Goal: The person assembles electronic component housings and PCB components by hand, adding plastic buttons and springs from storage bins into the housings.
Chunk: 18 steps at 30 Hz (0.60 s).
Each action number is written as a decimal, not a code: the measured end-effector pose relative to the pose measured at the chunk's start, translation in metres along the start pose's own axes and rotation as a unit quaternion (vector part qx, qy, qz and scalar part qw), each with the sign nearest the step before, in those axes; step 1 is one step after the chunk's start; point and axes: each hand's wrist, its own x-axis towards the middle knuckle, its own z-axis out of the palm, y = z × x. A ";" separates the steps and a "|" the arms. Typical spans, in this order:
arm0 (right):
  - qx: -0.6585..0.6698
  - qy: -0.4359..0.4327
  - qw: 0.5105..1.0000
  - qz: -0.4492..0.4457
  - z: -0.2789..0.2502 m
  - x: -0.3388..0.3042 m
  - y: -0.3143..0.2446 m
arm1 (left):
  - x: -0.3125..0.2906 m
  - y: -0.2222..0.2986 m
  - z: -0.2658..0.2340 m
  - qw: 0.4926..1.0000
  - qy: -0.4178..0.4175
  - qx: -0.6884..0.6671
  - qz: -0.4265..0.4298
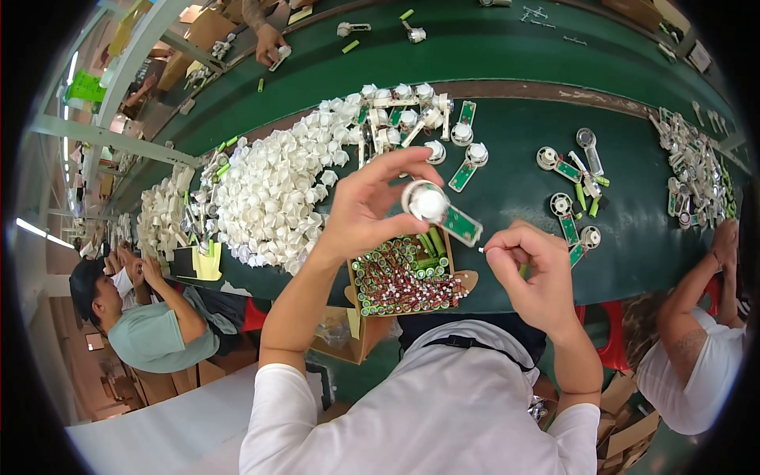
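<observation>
My left hand (366, 207) grips a small white round-headed device (427, 204) by its rim, fingers and thumb on either side. Its handle, with a bare green circuit board (462, 225), points toward my right hand. A pinch of my right hand (540, 273) holds a tiny white connector (481, 250). A bit of green shows between those fingers, perhaps a battery, mostly hidden. Below both hands is an open cardboard box (353, 294) packed with green batteries (380, 273), red wires and white plugs.
A big heap of white plastic caps (273, 194) covers the left of the green bench. Round-headed units with circuit boards (472, 165) lie beyond my hands and to the right (566, 214). People sit at left (170, 324) and right (697, 348); another person's hand (271, 46) works across.
</observation>
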 end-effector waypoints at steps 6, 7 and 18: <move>-0.005 0.002 1.000 -0.010 0.010 -0.002 -0.008 | -0.009 -0.010 0.033 0.989 0.047 -0.143 0.007; -0.013 -0.019 1.000 -0.014 0.010 -0.002 -0.010 | -0.010 -0.011 0.040 0.989 0.051 -0.141 0.005; -0.001 -0.017 0.998 -0.053 0.038 -0.008 -0.009 | -0.010 0.011 0.090 0.948 0.242 -0.205 -0.016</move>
